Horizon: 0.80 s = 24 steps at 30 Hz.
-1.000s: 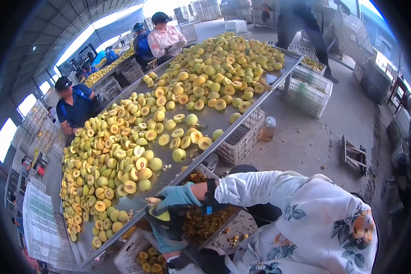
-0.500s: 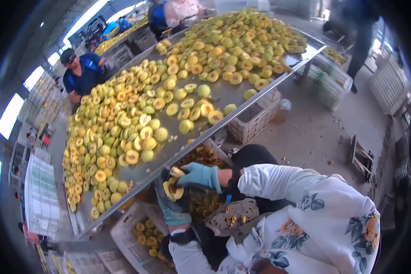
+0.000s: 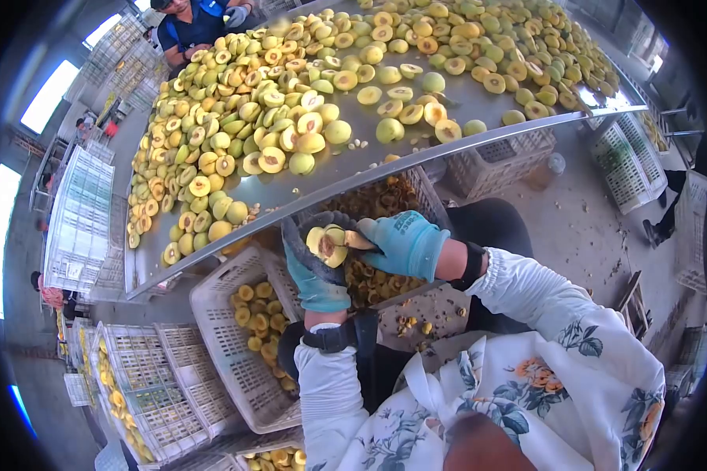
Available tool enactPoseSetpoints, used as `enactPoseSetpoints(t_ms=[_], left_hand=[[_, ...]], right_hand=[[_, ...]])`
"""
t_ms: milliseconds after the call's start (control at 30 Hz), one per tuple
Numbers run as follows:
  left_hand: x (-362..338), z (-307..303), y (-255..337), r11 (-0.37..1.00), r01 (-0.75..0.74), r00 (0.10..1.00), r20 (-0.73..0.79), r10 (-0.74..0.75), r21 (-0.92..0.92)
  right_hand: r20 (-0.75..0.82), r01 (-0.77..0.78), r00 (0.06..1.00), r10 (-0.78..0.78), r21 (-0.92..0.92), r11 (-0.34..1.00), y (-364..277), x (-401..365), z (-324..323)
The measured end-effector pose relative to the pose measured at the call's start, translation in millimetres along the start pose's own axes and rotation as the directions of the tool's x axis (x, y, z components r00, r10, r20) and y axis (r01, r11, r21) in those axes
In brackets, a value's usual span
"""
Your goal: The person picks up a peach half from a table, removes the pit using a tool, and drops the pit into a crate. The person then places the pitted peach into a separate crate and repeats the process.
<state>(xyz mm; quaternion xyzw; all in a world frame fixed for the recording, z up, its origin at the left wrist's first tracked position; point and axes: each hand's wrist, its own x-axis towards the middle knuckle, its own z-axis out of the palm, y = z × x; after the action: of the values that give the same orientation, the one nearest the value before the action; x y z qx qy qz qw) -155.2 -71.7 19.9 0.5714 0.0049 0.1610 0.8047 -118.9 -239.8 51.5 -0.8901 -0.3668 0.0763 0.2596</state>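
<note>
A halved yellow-green fruit (image 3: 327, 246) with a brown centre rests in my left hand (image 3: 314, 271), whose gloved fingers curl round it. My right hand (image 3: 404, 243), in a blue glove, is closed on a tool with a pale wooden handle (image 3: 359, 240). The tool's tip meets the right side of the fruit and its end is hidden. Both hands are just below the front edge of a metal table (image 3: 322, 192) heaped with halved fruit (image 3: 271, 159).
Below my left hand stands a white crate (image 3: 220, 330) holding fruit halves. Another crate (image 3: 381, 196) with brown scraps sits under the table edge. A co-worker (image 3: 192, 27) is across the table at the upper left. Stacked crates (image 3: 165, 392) stand at the lower left.
The view has turned, so the table and hands appear higher and the hands further right. The fruit's cut face now shows more openly, with the tool at its right side.
</note>
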Motion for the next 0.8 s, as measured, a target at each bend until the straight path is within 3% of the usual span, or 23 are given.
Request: enactPoseSetpoints(t_ms=[100,267,333,500,600,667,733,800], left_hand=[[-1,0,-4,0.999,-0.027,0.999,-0.044,0.028,0.025],[-6,9,0,0.956,-0.116,0.988,-0.07,0.14,0.271],[-7,10,1,0.958,-0.11,0.988,-0.079,0.136,0.265],[0,2,4,0.997,0.041,0.997,-0.064,-0.044,-0.06],[-3,11,11,0.996,-0.042,0.998,-0.037,0.045,0.081],[-5,16,13,0.885,-0.159,0.981,-0.034,0.193,0.439],[-6,14,10,0.844,-0.155,0.975,-0.061,0.215,0.513],[-3,6,2,0.91,-0.092,0.98,-0.124,0.154,0.404]], right_hand=[[0.006,0.025,1.0,-0.025,-0.002,1.0,0,1,5],[0.028,-0.024,0.999,0.024,0.012,1.0,-6,-2,7],[0.007,-0.033,0.999,0.032,0.021,0.999,-7,-4,12],[-0.059,-0.005,0.998,0.009,0.055,0.998,-7,-6,19],[-0.074,0.011,0.997,-0.007,0.05,0.999,-10,-6,17],[-0.05,-0.035,0.998,0.038,0.065,0.997,-12,-4,18],[-0.025,-0.064,0.997,0.067,0.081,0.995,-13,-3,20],[-0.01,-0.077,0.997,0.078,0.1,0.992,-13,-2,24]])
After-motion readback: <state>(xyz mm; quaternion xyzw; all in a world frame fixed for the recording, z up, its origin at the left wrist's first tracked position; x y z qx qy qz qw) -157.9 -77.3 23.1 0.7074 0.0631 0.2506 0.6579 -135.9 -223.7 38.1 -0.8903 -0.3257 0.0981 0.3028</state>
